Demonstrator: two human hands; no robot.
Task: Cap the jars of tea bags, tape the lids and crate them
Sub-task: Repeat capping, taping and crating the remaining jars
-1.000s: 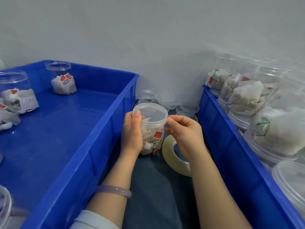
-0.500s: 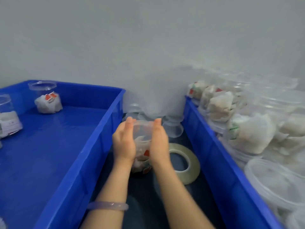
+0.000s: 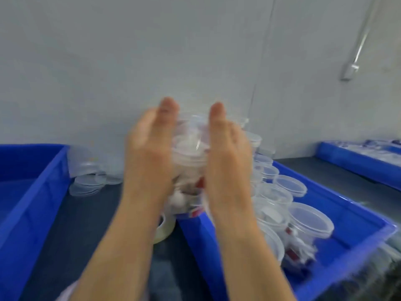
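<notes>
Fingers [image 3: 168, 109] of both hands are straight and point up and away, none curled. The left hand [image 3: 149, 153] and the right hand [image 3: 227, 155] press flat against opposite sides of one clear jar [image 3: 189, 153], which is held between the palms above the dark table [image 3: 86, 224]. White tea bags [image 3: 180, 198] with red tags show in its lower part. Motion blur hides how its lid sits.

Three blue crates are in view. At the far left is the left crate [image 3: 43, 181], of which only the near right wall and a strip of floor show. Just right of it, against the wall, lies a heap of loose clear lids [image 3: 91, 179], too blurred to count. One tape roll [image 3: 163, 231] lies on the table under the left forearm, beside the near corner of the middle crate [image 3: 347, 213]. That crate holds capped jars [image 3: 310, 218] packed along its left side; at least five lids can be made out, and the rest are blurred. The third crate [image 3: 351, 159] sits far right, well apart, and its contents are unclear.
</notes>
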